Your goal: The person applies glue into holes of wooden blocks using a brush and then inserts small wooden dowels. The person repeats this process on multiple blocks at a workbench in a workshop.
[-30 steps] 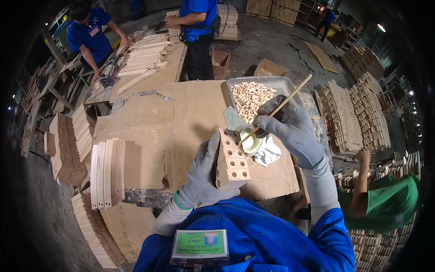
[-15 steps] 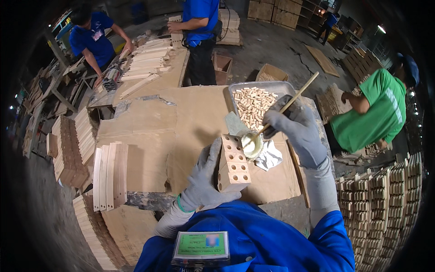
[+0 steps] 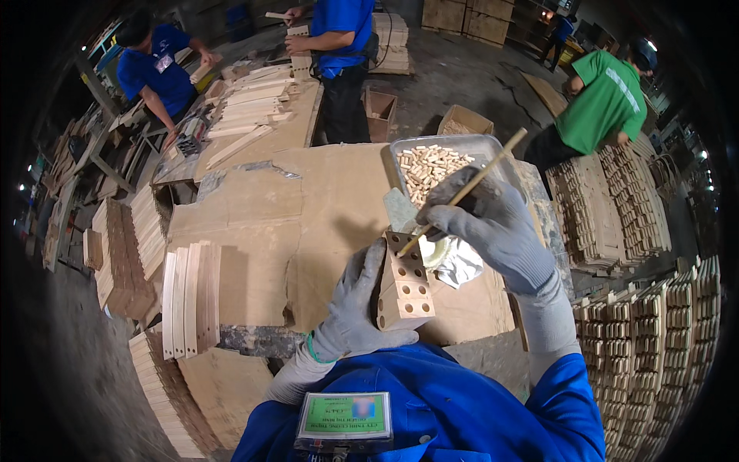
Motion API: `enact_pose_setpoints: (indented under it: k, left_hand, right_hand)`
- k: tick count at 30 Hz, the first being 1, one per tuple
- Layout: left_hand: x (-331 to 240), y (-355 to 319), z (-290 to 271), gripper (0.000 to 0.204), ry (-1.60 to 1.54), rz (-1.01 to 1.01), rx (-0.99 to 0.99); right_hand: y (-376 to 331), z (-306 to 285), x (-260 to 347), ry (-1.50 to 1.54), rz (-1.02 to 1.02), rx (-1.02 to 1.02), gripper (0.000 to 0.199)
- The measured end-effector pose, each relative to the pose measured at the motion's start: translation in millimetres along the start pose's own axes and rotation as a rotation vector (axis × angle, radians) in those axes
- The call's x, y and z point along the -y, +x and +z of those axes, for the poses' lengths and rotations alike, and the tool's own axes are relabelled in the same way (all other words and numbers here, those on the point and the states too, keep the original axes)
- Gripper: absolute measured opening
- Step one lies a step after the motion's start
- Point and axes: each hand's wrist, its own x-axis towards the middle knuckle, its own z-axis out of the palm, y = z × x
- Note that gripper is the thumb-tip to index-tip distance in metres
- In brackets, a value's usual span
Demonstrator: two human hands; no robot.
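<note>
My left hand [image 3: 352,308], in a grey glove, is closed round a bundle of wooden pieces [image 3: 405,289] whose upper ends show two rows of round holes. Between the gloved fingers of my right hand [image 3: 493,223] is a thin wooden stick [image 3: 471,185], slanting down to the left. Its lower tip meets the bundle near one of the far holes. Partly hidden behind my right hand stands a small pot of whitish paste [image 3: 435,252]. A crumpled white cloth [image 3: 459,266] lies beside it. Beyond is a tray [image 3: 493,148] of wooden dowels [image 3: 427,171].
Brown cardboard [image 3: 239,231] covers the table. Several curved wooden slats [image 3: 190,300] stand at its left edge. Stacked wood [image 3: 647,346] rises at the right. Two people in blue work at the far table [image 3: 300,115]; a person in green [image 3: 608,100] stands at the far right.
My right hand has brought the stick's tip from the paste pot leftward onto the holed ends of the bundle. The person in green has moved farther away.
</note>
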Motion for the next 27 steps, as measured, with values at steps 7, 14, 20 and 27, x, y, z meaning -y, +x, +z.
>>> enact_pose_setpoints:
  k: [7,14,20,27]
  left_hand:
    - [-2.8,0.6,3.8,0.121,0.032,-0.113,0.024]
    - [4.6,-2.1,9.0,0.124,-0.041,-0.060,0.009]
    - [10.8,-11.9,1.8,0.119,-0.307,-0.225,-0.147]
    - [12.8,-12.4,-0.1,0.122,-0.582,-0.288,-0.203]
  right_hand:
    - [9.6,-10.7,-0.4,-0.156,0.056,0.022,0.030]
    - [3.0,-17.4,-5.2,0.065,0.074,-0.057,0.029]
    - [-28.3,-55.8,-49.4,0.163,0.104,-0.274,0.023]
    - [-63.6,-44.4,-181.8,0.207,0.190,-0.474,0.016]
